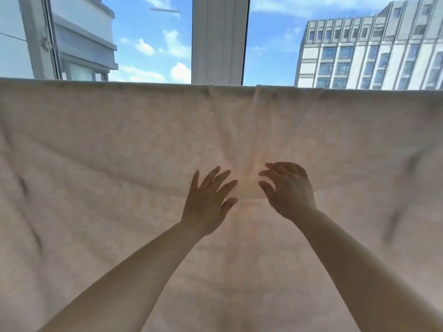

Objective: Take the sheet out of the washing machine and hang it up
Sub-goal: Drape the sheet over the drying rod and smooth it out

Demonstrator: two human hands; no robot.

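Note:
A pale pinkish sheet (119, 144) hangs spread across the whole width of the view, draped over a line or rail hidden under its top fold. Light shines through it, and creases fan down from a bunch at the top middle. My left hand (208, 202) is raised in front of the sheet with fingers straight and spread, holding nothing. My right hand (287, 190) is beside it, fingers loosely bent toward the cloth, gripping nothing. Whether either hand touches the fabric I cannot tell. The washing machine is out of view.
Behind the sheet stands a white window post (219, 39) with glass on both sides. An opened window frame (38, 37) is at the upper left. Outside are blue sky and a tall pale building (374, 53).

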